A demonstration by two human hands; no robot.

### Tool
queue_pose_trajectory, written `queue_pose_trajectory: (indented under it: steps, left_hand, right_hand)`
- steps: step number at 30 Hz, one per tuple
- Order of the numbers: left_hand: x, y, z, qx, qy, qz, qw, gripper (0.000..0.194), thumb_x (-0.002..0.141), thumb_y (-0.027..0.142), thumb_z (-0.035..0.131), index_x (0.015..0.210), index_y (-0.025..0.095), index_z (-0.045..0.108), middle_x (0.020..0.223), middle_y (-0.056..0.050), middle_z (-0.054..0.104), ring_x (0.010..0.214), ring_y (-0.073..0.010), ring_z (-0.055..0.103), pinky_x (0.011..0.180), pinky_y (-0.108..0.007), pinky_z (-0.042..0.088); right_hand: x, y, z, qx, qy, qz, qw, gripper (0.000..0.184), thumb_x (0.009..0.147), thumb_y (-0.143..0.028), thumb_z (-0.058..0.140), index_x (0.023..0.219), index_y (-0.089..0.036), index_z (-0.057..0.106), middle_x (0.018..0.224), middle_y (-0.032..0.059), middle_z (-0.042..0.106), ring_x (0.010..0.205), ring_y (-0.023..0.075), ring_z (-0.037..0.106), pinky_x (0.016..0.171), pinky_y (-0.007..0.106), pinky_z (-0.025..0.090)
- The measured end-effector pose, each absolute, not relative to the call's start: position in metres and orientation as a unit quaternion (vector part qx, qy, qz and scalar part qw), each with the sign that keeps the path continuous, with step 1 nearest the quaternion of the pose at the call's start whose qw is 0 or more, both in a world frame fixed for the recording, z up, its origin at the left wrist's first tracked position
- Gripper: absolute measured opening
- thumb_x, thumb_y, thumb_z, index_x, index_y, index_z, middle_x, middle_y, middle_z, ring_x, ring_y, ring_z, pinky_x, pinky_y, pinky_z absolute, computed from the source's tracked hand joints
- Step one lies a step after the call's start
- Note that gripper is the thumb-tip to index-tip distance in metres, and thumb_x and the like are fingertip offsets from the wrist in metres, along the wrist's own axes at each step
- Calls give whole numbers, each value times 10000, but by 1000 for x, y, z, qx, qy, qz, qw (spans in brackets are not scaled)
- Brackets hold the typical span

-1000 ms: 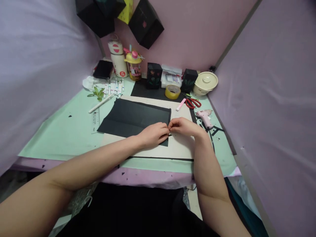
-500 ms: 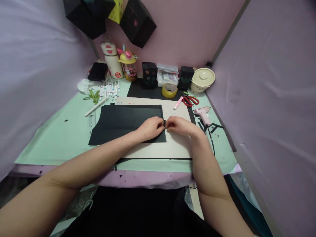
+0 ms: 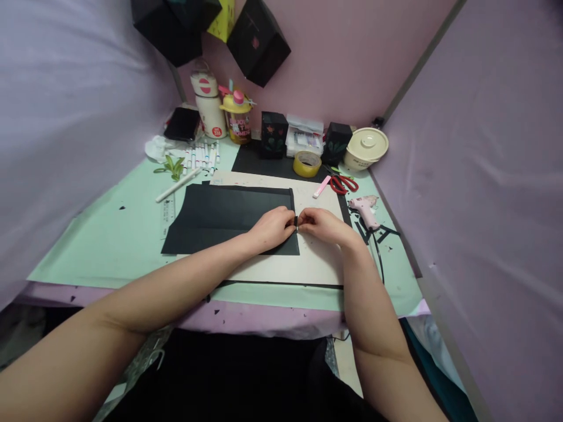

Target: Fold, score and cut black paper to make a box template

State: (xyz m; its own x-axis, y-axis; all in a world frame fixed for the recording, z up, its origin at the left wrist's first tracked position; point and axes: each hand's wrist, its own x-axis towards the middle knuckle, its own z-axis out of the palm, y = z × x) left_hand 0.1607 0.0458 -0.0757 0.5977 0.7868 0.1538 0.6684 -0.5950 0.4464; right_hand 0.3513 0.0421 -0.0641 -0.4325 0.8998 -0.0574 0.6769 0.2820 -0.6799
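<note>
A sheet of black cardstock (image 3: pixel 229 211) with a crease across it lies on a pale board (image 3: pixel 321 264). My left hand (image 3: pixel 278 227) rests over the sheet's right part, its fingers closed in a pinch at the right edge. Just beside it, my right hand (image 3: pixel 319 223) is closed too, thumb and fingertips pinched together. Between the fingertips of both hands shows a small black tab (image 3: pixel 296 221) at the sheet's edge. The exact grip is partly hidden by the fingers.
Right of the board lie a pink glue gun (image 3: pixel 365 211) with its cord, red-handled scissors (image 3: pixel 343 184) and a pink utility knife (image 3: pixel 322 187). Yellow tape (image 3: pixel 307 164), black boxes (image 3: pixel 274 135) and a lidded bowl (image 3: pixel 367 147) stand behind. Markers (image 3: pixel 202 155) and a white stick (image 3: pixel 178 186) lie left.
The whole view has shifted slightly, so things appear a little further right. Both hands stay pinched at the sheet's right edge, their fingertips slightly closer together.
</note>
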Motion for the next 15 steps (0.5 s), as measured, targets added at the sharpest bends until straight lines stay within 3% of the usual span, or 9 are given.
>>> queue_pose_trajectory:
  steps: [15]
  left_hand:
    - [162, 48, -72, 870, 434, 153, 176, 103, 862, 232, 539, 810, 187, 615, 888, -68, 596, 826, -223, 589, 722, -324, 452]
  right_hand:
    - [345, 40, -61, -529, -773, 311, 160, 68, 754, -239, 629, 722, -191, 593, 709, -17, 622, 661, 133, 521, 621, 250, 373]
